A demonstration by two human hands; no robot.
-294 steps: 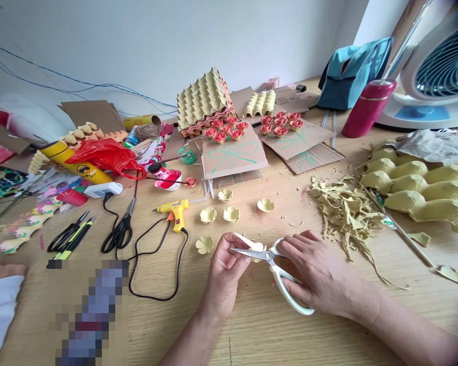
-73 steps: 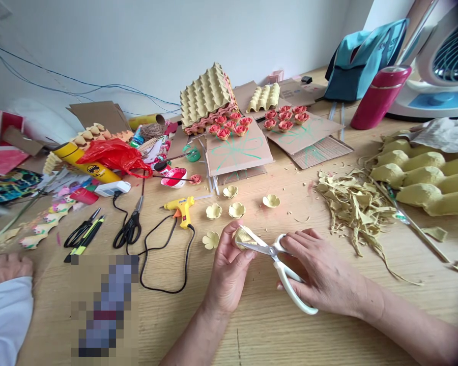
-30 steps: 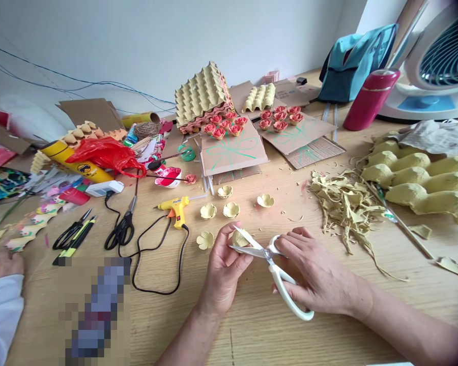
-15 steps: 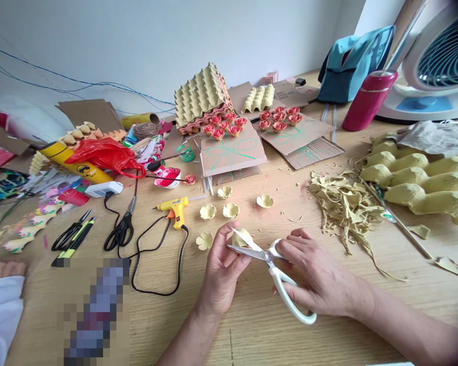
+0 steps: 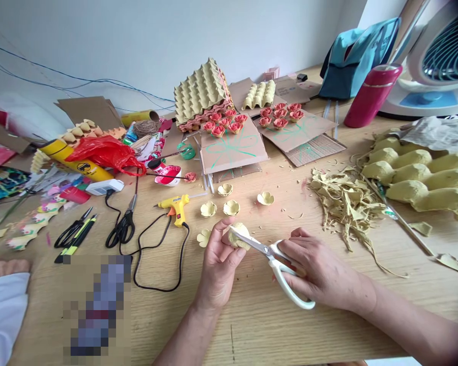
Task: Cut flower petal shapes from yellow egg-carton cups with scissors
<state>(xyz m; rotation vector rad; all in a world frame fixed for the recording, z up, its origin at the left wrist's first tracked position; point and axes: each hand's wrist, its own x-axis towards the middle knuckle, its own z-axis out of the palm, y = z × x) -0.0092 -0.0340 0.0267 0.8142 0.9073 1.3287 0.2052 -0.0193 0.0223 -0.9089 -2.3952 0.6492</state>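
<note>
Between the thumb and fingers of my left hand [image 5: 220, 262] is a pale yellow egg-carton cup [image 5: 241, 237]. My right hand [image 5: 316, 267] grips white-handled scissors [image 5: 290, 284], whose nearly closed blades lie against the cup. Just beyond my left hand sit several cut yellow cup flowers [image 5: 231, 208], one of them apart to the right [image 5: 265, 199]. A flatter cut flower [image 5: 203, 238] lies right beside my left fingers, partly hidden by them.
Paper-pulp scraps [image 5: 339, 203] and an egg tray [image 5: 423, 178] lie to the right. A yellow glue gun [image 5: 177, 207] with a looping cord, black scissors [image 5: 122, 229] and a cutter [image 5: 76, 239] lie left. Red flowers [image 5: 225, 122] stand on cardboard [image 5: 232, 152] behind. Another person's sleeve [image 5: 3, 315] shows at left.
The scissor blades have gone from spread apart to nearly closed at the cup. The cup has turned slightly in my left hand, and my right hand has moved up a little.
</note>
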